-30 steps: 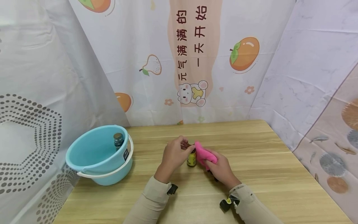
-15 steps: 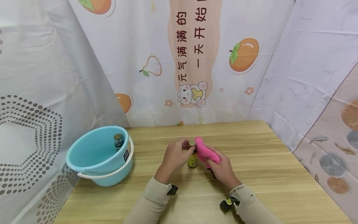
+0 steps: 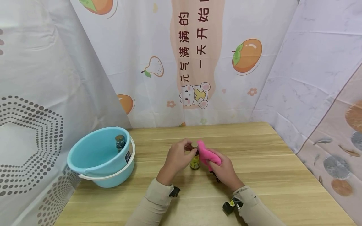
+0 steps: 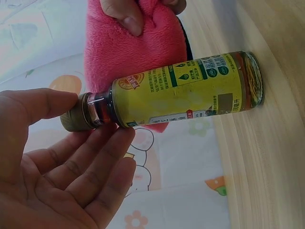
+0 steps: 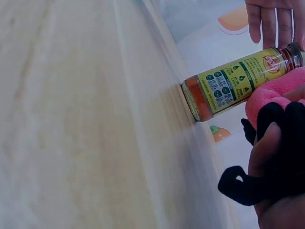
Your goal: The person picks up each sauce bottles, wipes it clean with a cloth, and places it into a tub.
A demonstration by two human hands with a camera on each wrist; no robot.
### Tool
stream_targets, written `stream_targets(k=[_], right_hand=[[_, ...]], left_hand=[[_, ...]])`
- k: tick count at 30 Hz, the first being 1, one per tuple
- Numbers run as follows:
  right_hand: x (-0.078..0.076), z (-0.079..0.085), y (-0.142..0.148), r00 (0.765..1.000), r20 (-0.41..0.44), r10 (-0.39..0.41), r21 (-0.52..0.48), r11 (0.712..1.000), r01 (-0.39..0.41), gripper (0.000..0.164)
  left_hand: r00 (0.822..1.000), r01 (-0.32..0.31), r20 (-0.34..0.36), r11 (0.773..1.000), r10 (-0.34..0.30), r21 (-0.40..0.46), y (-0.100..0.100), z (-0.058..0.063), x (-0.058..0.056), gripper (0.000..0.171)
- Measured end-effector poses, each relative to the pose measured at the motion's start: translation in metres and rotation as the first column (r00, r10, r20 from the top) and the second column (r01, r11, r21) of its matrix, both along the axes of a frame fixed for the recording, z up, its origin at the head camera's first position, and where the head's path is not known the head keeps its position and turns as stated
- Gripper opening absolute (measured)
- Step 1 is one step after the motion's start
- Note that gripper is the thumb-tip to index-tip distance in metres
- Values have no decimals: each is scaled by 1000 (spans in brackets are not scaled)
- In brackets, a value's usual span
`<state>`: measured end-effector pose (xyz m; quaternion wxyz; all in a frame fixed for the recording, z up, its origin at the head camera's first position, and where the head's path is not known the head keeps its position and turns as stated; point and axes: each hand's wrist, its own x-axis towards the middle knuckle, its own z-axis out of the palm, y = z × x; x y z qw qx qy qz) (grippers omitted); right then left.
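Note:
A small glass bottle (image 3: 195,163) with a yellow-green label stands upright on the table. My left hand (image 3: 176,159) pinches its gold cap (image 4: 76,118) and neck between thumb and fingers, as the left wrist view shows. On the bottle's right side, my right hand (image 3: 225,171) grips a bunched pink plush cloth (image 3: 208,156), which lies against the label and shoulder. Black fabric with a small loop (image 5: 240,186) hangs from the cloth at the right hand. The cloth covers part of the bottle in the right wrist view.
On the left of the wooden table (image 3: 254,188) stands a light blue bucket (image 3: 113,180) with a white handle. Inside it is a dark bottle with a gold cap (image 3: 120,138). A printed curtain (image 3: 158,28) hangs behind the table's far edge.
The pink cloth has risen a little beside the bottle's neck, then dropped slightly, with my right hand shifting along. My left hand keeps its hold at the cap.

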<state>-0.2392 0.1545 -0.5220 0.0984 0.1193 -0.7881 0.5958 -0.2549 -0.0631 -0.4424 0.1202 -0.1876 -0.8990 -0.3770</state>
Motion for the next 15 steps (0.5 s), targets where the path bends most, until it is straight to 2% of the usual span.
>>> stream_targets(k=[15], right_hand=[[-4, -2, 2, 999, 29, 20, 84, 996, -23, 45]], left_hand=[[1000, -1, 17, 1000, 1, -16, -1, 3, 1, 35]])
